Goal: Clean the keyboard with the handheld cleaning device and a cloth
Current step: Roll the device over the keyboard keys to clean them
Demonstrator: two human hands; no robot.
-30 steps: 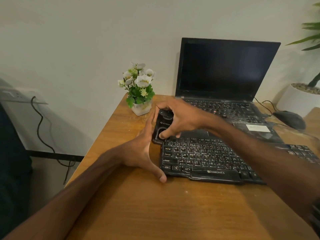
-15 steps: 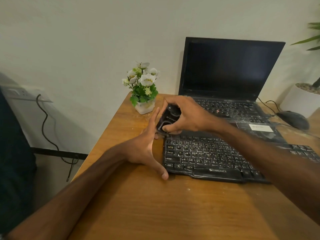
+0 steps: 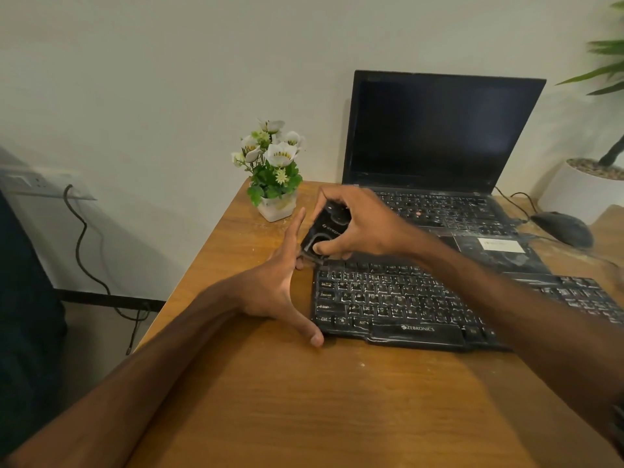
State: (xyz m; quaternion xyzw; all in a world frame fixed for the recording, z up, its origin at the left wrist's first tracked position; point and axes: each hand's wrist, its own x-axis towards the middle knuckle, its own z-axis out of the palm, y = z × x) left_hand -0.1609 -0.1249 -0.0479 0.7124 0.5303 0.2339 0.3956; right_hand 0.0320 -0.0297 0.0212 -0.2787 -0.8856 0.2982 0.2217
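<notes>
While the right hand (image 3: 361, 228) curls round the handheld cleaning device (image 3: 324, 231) at the far left corner of the keyboard (image 3: 405, 298), the left hand (image 3: 275, 285) braces that keyboard's left edge, fingers straight and thumb spread. Seen from the head camera, the device looks small, rigid and light (probably smooth plastic, though blur hides detail), best gripped round its body. The keyboard seems stiff and may slide on the counter (image 3: 304, 400). Counted: 1 device, 1 keyboard, 1 laptop (image 3: 439, 136), 0 cloths.
</notes>
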